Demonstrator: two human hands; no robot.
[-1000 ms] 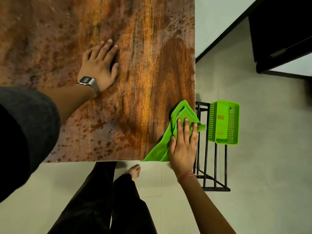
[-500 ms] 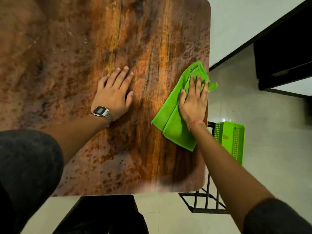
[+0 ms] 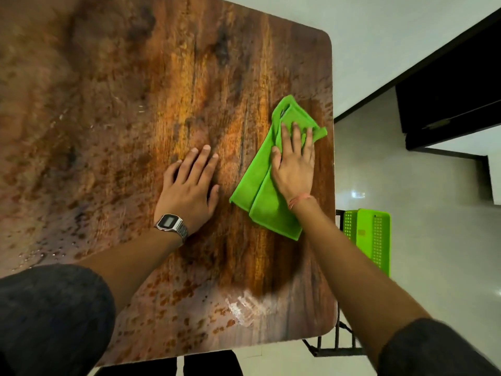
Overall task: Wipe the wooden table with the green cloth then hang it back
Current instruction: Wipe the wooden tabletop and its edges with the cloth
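The wooden table fills the left and middle of the frame, and its left part looks dull and speckled with droplets toward the lower left, so I'd say that stretch has not been wiped yet. Near the centre the left hand lies flat on the bare wood, fingers spread, holding nothing, a wristwatch on its wrist; it seems only to brace the person.

Just to its right, close to the table's right edge, the right hand presses palm-down with fingers extended on the folded green cloth, which lies flat on the tabletop. The wood around and below it looks darker, with a wet streak near the bottom right corner. So the wiping is under way, and the hanging back is not yet done.

Nothing stands on the table to hinder a stroke. Beyond the right edge, a green basket sits on a dark metal rack on the floor.
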